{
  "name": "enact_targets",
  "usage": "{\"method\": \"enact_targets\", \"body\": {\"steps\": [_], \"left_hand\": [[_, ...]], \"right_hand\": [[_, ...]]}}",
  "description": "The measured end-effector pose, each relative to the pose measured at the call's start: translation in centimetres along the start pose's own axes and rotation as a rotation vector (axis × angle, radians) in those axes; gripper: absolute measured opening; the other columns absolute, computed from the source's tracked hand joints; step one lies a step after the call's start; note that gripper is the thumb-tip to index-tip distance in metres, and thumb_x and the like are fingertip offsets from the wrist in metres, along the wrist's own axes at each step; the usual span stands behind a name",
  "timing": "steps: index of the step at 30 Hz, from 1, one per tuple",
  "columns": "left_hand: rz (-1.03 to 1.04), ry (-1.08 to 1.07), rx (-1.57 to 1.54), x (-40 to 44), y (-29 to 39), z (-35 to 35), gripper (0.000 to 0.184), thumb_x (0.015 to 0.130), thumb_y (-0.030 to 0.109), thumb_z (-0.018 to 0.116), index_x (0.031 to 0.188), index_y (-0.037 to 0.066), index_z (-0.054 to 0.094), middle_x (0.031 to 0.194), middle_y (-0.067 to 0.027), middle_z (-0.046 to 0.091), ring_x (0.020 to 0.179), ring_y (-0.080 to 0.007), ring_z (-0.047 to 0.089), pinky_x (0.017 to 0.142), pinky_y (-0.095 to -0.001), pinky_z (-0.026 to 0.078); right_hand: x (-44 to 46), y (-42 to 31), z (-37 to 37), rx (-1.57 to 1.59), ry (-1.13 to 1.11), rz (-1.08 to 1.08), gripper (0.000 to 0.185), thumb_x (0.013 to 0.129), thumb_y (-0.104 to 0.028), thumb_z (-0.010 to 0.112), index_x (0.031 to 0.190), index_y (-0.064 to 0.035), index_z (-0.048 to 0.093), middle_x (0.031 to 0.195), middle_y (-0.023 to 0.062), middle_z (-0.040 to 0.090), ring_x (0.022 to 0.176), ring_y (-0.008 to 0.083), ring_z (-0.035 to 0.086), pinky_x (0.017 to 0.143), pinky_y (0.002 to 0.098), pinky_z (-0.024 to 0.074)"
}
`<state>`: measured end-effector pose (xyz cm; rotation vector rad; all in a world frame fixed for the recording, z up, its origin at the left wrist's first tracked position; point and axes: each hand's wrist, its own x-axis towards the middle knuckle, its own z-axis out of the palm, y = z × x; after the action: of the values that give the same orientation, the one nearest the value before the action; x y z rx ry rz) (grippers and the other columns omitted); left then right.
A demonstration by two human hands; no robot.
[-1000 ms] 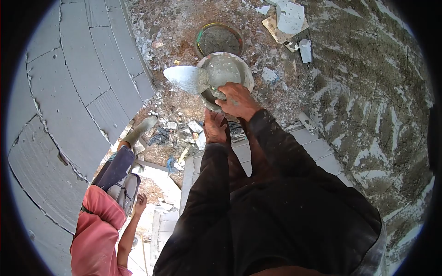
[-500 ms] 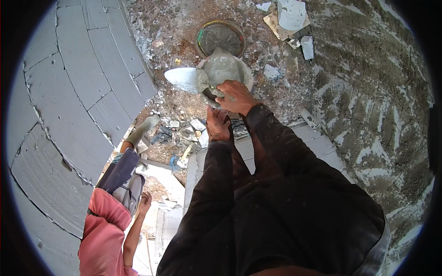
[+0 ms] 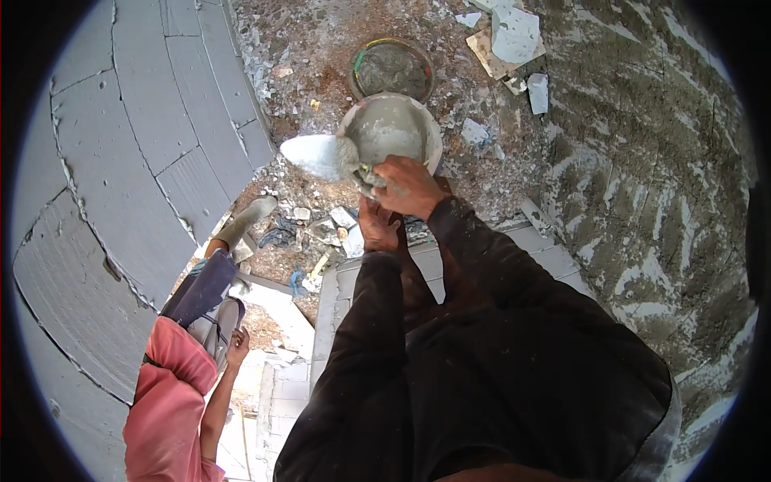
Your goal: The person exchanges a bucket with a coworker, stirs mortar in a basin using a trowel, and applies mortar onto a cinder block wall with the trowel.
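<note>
My right hand [image 3: 408, 186] is wrapped round the handle of a trowel [image 3: 315, 156], whose pale blade points left with grey mortar near its handle end. Under and beside it is a round bowl [image 3: 389, 128] smeared with wet mortar. My left hand [image 3: 377, 225] is at the bowl's near edge, palm up, its fingertips partly hidden beneath the rim. Just beyond the bowl, a round tub [image 3: 393, 69] of grey mortar rests on the ground.
A grey block wall [image 3: 136, 120] rises at the left, and a mortar-streaked surface [image 3: 642, 185] fills the right. A person in a pink shirt [image 3: 170, 402] is at the lower left. Broken block pieces [image 3: 516, 34] and rubble lie on the ground.
The trowel and my right hand have moved slightly down, away from the bowl's middle. More of the bowl's inside shows. My left hand remains at its near edge.
</note>
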<state>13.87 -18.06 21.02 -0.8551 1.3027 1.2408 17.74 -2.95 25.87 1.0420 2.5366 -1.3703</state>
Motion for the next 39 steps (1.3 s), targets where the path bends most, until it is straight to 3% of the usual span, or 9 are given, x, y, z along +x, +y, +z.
{"method": "enact_targets", "body": {"steps": [1, 3, 7, 16, 26, 28, 32, 36, 39], "left_hand": [[0.001, -0.002, -0.01, 0.4, -0.5, -1.2, 0.086, 0.09, 0.074, 0.046, 0.153, 0.016, 0.039, 0.157, -0.0097, 0.039, 0.146, -0.0302, 0.031, 0.115, -0.0601, 0.017], [-0.019, -0.171, -0.235, 1.6, -1.1, -4.2, 0.066, 0.096, 0.065, 0.047, 0.136, 0.013, 0.054, 0.133, -0.0065, 0.061, 0.12, -0.0233, 0.058, 0.102, -0.0477, 0.042], [0.087, -0.308, -0.526, 4.4, -3.3, -10.1, 0.052, 0.106, 0.04, 0.035, 0.149, 0.012, 0.042, 0.152, -0.0108, 0.046, 0.137, -0.0232, 0.046, 0.1, -0.0444, 0.047], [0.056, -0.346, -0.75, 0.0, 1.5, -20.5, 0.047, 0.104, 0.037, 0.041, 0.142, 0.01, 0.047, 0.143, -0.0097, 0.05, 0.129, -0.0212, 0.049, 0.089, -0.0409, 0.05], [-0.821, -0.255, -1.206, -9.3, 15.1, -30.2, 0.042, 0.101, 0.034, 0.047, 0.134, 0.008, 0.053, 0.134, -0.0086, 0.054, 0.121, -0.019, 0.053, 0.078, -0.037, 0.054], [-0.921, -0.22, -1.268, -10.5, 16.9, -29.9, 0.041, 0.101, 0.034, 0.048, 0.132, 0.008, 0.054, 0.132, -0.0084, 0.055, 0.119, -0.0186, 0.054, 0.075, -0.0362, 0.054], [-1.053, -0.297, -1.183, -10.8, 19.2, -27.8, 0.032, 0.098, 0.031, 0.056, 0.117, 0.005, 0.062, 0.114, -0.0055, 0.062, 0.108, -0.0164, 0.057, 0.064, -0.0326, 0.056], [-0.733, -0.369, -0.98, -7.8, 18.7, -31.3, 0.03, 0.1, 0.033, 0.052, 0.112, 0.008, 0.062, 0.105, -0.0027, 0.06, 0.103, -0.016, 0.057, 0.069, -0.0326, 0.055], [0.56, 0.096, -0.319, -7.9, 8.9, -27.2, 0.027, 0.097, 0.029, 0.062, 0.111, 0.006, 0.064, 0.101, -0.0045, 0.063, 0.102, -0.0174, 0.059, 0.082, -0.0349, 0.051]], "right_hand": [[-0.3, -1.1, -0.1, 0.011, -0.046, -0.001, 0.029, 0.081, -0.024, 0.071, 0.103, -0.0046, 0.069, 0.096, 0.016, 0.065, 0.096, 0.037, 0.064, 0.082, 0.048, 0.0517], [-1.2, -3.2, 0.0, 0.025, -0.055, -0.041, 0.028, 0.081, -0.024, 0.07, 0.1, -0.0044, 0.069, 0.093, 0.0164, 0.065, 0.094, 0.0376, 0.064, 0.081, 0.049, 0.0515], [-2.9, -7.2, 0.9, 0.064, -0.106, -0.069, 0.031, 0.081, -0.027, 0.07, 0.101, -0.0039, 0.069, 0.093, 0.0176, 0.067, 0.091, 0.0384, 0.065, 0.079, 0.0496, 0.0512], [-5.4, -13.1, 5.9, 0.171, -0.297, -0.059, 0.041, 0.081, -0.033, 0.074, 0.11, -0.0054, 0.068, 0.101, 0.0169, 0.065, 0.098, 0.0385, 0.063, 0.084, 0.0497, 0.0491], [-4.6, -18.1, 14.1, 0.244, -0.302, -0.014, 0.041, 0.082, -0.035, 0.067, 0.104, -0.0015, 0.066, 0.097, 0.019, 0.068, 0.097, 0.0386, 0.065, 0.09, 0.0507, 0.0488], [-5.4, -19.3, 17.0, 0.23, 0.16, -0.052, 0.04, 0.083, -0.036, 0.065, 0.103, -0.0012, 0.066, 0.097, 0.0214, 0.067, 0.096, 0.04, 0.064, 0.088, 0.0525, 0.0486], [-3.0, -19.9, 18.5, 0.458, -0.133, -0.07, 0.05, 0.083, -0.042, 0.064, 0.103, 0.0038, 0.066, 0.096, 0.0263, 0.064, 0.093, 0.042, 0.063, 0.081, 0.051, 0.0494], [-2.4, -19.4, 17.0, 0.46, -0.274, -0.179, 0.052, 0.084, -0.043, 0.065, 0.099, 0.0067, 0.064, 0.091, 0.0266, 0.064, 0.088, 0.0433, 0.064, 0.077, 0.049, 0.05], [-1.8, -17.9, 12.6, 0.496, -0.384, -0.202, 0.056, 0.084, -0.048, 0.067, 0.104, 0.0046, 0.064, 0.089, 0.0243, 0.066, 0.085, 0.0404, 0.066, 0.075, 0.0473, 0.0508]]}}
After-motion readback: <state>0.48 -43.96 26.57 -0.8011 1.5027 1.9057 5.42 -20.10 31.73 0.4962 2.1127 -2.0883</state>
